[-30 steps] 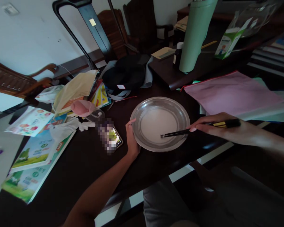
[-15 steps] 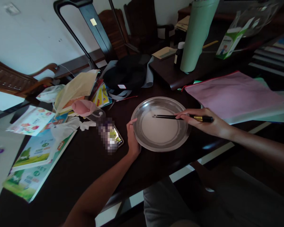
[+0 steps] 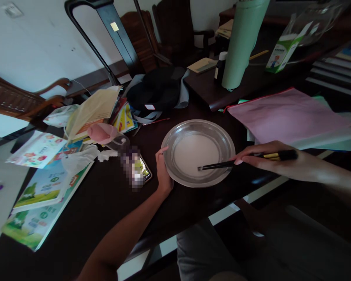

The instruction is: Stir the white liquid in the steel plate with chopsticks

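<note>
A round stainless-steel basin (image 3: 199, 182) stands on the dark table, with a pale whitish layer (image 3: 194, 152) over its bottom; I cannot tell whether this is liquid or powder. My left hand (image 3: 164, 173) is closed on the basin's left side, its fingers at the rim and partly hidden underneath. A pair of black chopsticks (image 3: 218, 166) with gold bands is gripped in my right hand (image 3: 266, 160), just beyond the basin's right rim. Their tips are together over the lower middle of the whitish layer.
Left of the basin lie a lit phone (image 3: 143, 169), a pink-topped clear cup (image 3: 105, 136) and piled packets and books (image 3: 41, 191). Behind is a black bag (image 3: 155, 89). A pink zip pouch (image 3: 289, 117) lies right; a tall green flask (image 3: 242, 47) stands on a raised surface.
My right hand has moved right and slightly toward me, drawing the chopsticks from the middle of the basin to its lower right. My left hand stays on the basin.
</note>
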A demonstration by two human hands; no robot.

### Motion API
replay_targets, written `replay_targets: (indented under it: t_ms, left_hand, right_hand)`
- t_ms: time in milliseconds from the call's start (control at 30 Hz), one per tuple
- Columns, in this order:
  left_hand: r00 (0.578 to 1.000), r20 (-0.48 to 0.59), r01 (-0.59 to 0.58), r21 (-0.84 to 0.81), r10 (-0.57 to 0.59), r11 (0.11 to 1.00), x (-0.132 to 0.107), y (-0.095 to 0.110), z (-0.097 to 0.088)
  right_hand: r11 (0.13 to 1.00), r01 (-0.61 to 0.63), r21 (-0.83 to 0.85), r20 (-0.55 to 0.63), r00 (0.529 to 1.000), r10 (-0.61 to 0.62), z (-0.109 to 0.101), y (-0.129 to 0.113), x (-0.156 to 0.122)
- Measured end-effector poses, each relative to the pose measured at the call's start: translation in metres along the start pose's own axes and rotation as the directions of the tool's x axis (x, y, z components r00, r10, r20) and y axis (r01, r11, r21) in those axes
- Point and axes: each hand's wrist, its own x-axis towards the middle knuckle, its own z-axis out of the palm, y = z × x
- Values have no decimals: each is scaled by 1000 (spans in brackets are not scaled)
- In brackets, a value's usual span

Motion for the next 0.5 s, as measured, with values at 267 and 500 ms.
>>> replay_targets:
  t_ms: [267,500]
  left_hand:
    - [1000,27,1,-9,0,1000,-1,1,0]
    - [1000,12,15,-39,-14,999,0,1,0]
  right_hand:
    - [992,80,102,-9,997,-80,38,1,35]
    - [992,114,46,-118,987,-108,25,14,45]
